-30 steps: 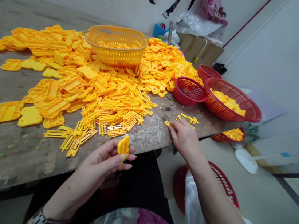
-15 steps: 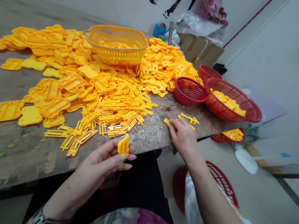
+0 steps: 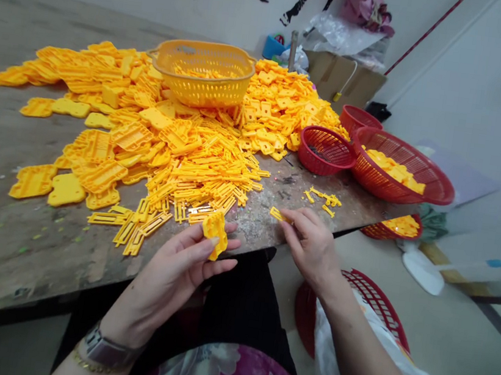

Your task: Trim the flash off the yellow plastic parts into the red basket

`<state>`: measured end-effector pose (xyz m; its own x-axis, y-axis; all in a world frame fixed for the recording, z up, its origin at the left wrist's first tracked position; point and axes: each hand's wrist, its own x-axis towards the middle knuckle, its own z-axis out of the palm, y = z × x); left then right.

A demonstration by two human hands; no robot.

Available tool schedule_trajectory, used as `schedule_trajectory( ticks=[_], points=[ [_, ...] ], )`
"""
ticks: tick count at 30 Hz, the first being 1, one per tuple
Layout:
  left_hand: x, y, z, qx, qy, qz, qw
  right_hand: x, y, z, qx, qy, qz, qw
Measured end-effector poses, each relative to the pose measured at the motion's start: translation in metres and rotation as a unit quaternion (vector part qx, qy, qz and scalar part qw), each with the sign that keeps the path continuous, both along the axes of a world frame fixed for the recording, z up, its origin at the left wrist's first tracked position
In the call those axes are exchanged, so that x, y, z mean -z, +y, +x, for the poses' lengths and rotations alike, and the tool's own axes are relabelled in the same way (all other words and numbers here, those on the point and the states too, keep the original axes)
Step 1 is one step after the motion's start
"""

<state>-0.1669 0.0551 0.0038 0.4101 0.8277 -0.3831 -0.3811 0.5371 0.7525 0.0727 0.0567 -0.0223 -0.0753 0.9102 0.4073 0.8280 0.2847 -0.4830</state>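
Note:
Between the thumb and fingers of my left hand is a yellow moulded plate, its ridged side partly showing. My right hand, at the table's front edge, pinches a small yellow slotted strip that points left. A heap of similar slotted strips lies beyond my left hand. Larger yellow plates are piled to the left of the strips. Small yellow pieces are scattered on the table just beyond my right hand.
A yellow basket stands on the pile at the back. To the right are a small red basket with dark bits and a wide red basket with yellow parts. Below the table edge, a red basket stands beside a white bag.
The plate in my left hand has turned to show more of its face. My right hand has drawn back slightly from the scattered pieces, the strip now lifted. The view has shifted a little.

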Motion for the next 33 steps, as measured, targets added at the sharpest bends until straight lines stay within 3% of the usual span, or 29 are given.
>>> schedule_trajectory(
  ticks=[10,33],
  points=[
    [0.002,0.005,0.007,0.001,-0.059,0.028,0.998,-0.007,-0.019,-0.024,-0.058,0.016,-0.002,0.998],
    [0.009,0.000,0.006,-0.008,0.002,0.064,0.998,0.002,-0.024,-0.038,-0.066,0.035,-0.038,0.996]
  ],
)
